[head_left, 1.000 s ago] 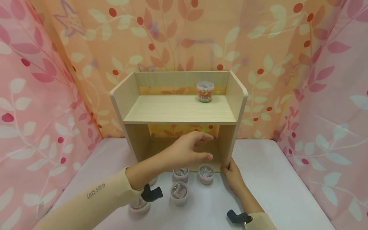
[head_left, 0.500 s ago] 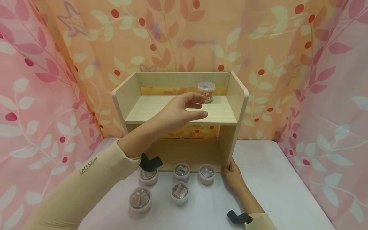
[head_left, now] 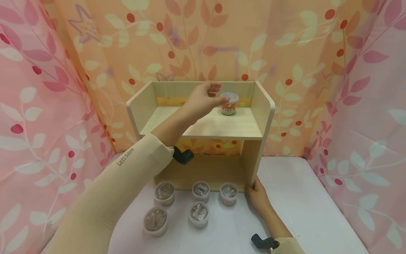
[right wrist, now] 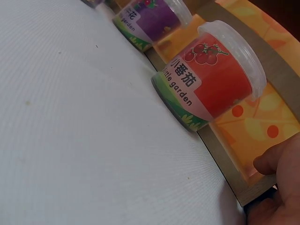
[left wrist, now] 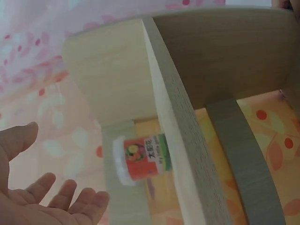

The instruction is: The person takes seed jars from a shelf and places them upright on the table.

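On the upper board of a small wooden shelf stands a lidded plastic tub with a red and green label. My left hand is just left of this tub, thumb and fingers apart, with nothing held. In the left wrist view a gap shows between the fingers and the tub. Low on the right side, my right hand grips the shelf's bottom corner, thumb on one face of the panel. Beside it stands a tub with a red tomato label.
Several more lidded tubs stand on the white tabletop in front of the shelf, such as one at the front left and one at the middle. A patterned curtain hangs behind and on both sides.
My left hand has risen from in front of the lower compartment to the upper level, beside the tub there. My right hand stays at the shelf's corner.
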The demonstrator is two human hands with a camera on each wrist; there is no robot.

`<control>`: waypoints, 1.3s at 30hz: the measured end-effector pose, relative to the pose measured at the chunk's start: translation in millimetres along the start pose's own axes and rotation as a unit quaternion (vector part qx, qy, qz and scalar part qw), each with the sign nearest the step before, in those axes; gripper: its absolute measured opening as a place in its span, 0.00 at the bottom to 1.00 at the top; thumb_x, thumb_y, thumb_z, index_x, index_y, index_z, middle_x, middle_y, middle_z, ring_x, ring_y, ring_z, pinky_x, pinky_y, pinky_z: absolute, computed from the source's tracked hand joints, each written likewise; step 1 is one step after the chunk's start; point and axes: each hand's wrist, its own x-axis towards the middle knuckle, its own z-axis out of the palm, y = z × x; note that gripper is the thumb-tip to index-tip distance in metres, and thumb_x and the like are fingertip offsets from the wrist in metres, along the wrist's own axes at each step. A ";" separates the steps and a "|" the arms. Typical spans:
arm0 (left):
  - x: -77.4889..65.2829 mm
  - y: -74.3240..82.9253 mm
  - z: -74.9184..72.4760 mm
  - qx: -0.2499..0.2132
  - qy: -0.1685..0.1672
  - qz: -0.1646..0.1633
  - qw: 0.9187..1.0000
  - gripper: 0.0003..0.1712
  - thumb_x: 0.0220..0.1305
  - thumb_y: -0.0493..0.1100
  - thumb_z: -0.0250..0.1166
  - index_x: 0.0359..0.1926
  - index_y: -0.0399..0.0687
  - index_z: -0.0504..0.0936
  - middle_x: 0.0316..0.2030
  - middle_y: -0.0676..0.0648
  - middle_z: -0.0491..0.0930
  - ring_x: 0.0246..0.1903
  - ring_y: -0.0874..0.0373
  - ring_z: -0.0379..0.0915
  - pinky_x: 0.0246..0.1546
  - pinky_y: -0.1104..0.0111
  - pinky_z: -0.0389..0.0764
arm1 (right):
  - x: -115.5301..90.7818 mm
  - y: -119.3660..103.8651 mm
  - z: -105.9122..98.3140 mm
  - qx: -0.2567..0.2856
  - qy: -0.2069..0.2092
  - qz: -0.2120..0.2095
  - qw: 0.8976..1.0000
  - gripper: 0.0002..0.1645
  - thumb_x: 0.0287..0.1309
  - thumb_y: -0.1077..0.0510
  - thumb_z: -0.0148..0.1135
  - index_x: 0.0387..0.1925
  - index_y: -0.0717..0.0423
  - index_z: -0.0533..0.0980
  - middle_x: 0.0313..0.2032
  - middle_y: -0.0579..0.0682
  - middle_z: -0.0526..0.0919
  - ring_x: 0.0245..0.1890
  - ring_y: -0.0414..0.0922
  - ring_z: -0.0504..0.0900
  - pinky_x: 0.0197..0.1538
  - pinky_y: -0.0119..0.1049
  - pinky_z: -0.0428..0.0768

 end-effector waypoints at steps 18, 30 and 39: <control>54.9 -21.2 19.7 -0.003 0.007 -0.094 0.995 0.49 0.64 0.51 0.74 0.78 0.47 0.57 0.77 0.44 0.60 0.74 0.51 0.59 0.71 0.61 0.69 | 1.8 -3.3 1.0 0.012 0.006 -0.006 1.000 0.39 0.72 0.67 0.52 0.80 0.53 0.54 0.78 0.59 0.59 0.80 0.58 0.51 0.80 0.57 0.49; 65.4 -30.4 30.2 -0.013 0.005 -0.117 0.993 0.51 0.64 0.49 0.74 0.79 0.45 0.55 0.76 0.43 0.61 0.74 0.51 0.59 0.74 0.61 0.64 | -1.1 -3.0 1.9 -0.001 0.007 0.004 1.000 0.37 0.74 0.64 0.53 0.79 0.53 0.54 0.77 0.59 0.59 0.80 0.58 0.51 0.79 0.57 0.50; 73.0 -33.1 36.6 0.007 0.018 -0.124 0.992 0.51 0.61 0.48 0.76 0.77 0.42 0.58 0.72 0.43 0.66 0.69 0.52 0.65 0.72 0.64 0.67 | 0.5 -1.9 1.7 -0.009 0.009 0.008 1.000 0.37 0.73 0.64 0.53 0.79 0.52 0.55 0.77 0.59 0.60 0.79 0.58 0.52 0.79 0.58 0.50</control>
